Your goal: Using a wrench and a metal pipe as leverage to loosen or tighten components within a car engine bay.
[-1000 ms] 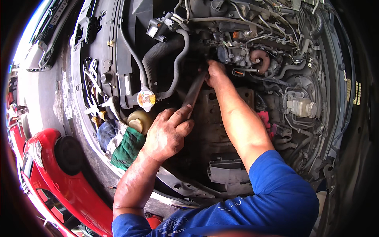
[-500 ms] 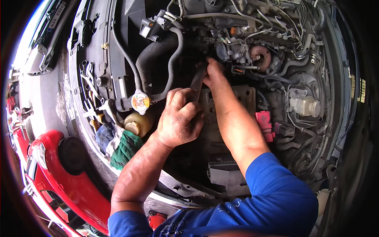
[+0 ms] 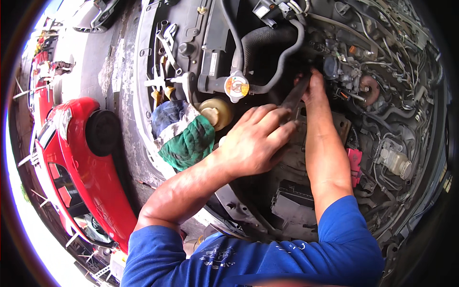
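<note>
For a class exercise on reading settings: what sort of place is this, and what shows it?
Probably a vehicle repair area: an exposed engine is within the person's reach, wrenches lie on the vehicle's front edge, and a red car stands nearby.

The bar (image 3: 294,98) slants across the middle of the engine bay, its near end in the left hand (image 3: 260,138), its far end at the right hand (image 3: 313,88). Left of the bar sits the radiator cap (image 3: 236,87), with the thick hose (image 3: 267,40) behind it, farther from the person. Nearer than the cap lies the tank (image 3: 216,115), and just left of that the rags (image 3: 189,138) rest on the bay's edge. Wrenches (image 3: 167,48) lie beyond the rags, along the same edge. The box (image 3: 294,201) is between the forearms; the bottle (image 3: 396,162) stands far right. Outside the bay, to the left, is a car (image 3: 95,191).
</note>
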`<state>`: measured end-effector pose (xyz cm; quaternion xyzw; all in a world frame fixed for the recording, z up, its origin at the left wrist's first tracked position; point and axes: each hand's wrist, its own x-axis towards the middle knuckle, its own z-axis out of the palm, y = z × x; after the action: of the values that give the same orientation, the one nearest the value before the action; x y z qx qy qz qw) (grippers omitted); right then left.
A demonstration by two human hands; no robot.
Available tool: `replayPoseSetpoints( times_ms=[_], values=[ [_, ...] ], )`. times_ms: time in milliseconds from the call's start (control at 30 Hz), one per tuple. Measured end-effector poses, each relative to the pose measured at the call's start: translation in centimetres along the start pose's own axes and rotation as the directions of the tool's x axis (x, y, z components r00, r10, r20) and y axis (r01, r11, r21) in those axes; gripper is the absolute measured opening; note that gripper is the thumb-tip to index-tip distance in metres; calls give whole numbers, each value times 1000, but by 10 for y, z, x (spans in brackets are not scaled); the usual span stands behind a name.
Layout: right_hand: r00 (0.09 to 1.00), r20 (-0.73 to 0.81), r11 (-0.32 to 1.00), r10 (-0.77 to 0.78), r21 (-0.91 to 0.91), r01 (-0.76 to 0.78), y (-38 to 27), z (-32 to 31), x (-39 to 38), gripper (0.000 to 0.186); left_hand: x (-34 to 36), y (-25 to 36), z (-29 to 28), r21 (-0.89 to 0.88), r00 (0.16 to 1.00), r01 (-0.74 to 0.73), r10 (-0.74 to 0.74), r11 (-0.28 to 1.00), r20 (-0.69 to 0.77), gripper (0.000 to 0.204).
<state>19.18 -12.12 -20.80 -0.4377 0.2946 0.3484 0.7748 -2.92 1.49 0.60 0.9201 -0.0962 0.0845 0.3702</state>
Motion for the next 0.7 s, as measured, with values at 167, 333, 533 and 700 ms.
replayPoseSetpoints(
  times_ms=[167, 333, 533, 700],
  values=[
    [992, -126, 998, -24, -52, 17, 4, 13, -11, 28, -77, 13, -68, 402, 866, 500, -439, 767, -240, 49],
    [992, -124, 998, 5, -56, -12, -4, 12, -11, 30, -123, -13, -76, 492, 865, 495, -459, 717, -201, 30],
    [984, -159, 991, -84, -112, 66, 9, 16, -14, 37, -110, 20, -80, 234, 888, 254, -130, 939, -440, 18],
    [990, -142, 1000, -3, -31, -2, -2, -1, 8, 32, -39, 16, 0, -44, 921, -106, 82, 993, -380, 36]
  ],
)
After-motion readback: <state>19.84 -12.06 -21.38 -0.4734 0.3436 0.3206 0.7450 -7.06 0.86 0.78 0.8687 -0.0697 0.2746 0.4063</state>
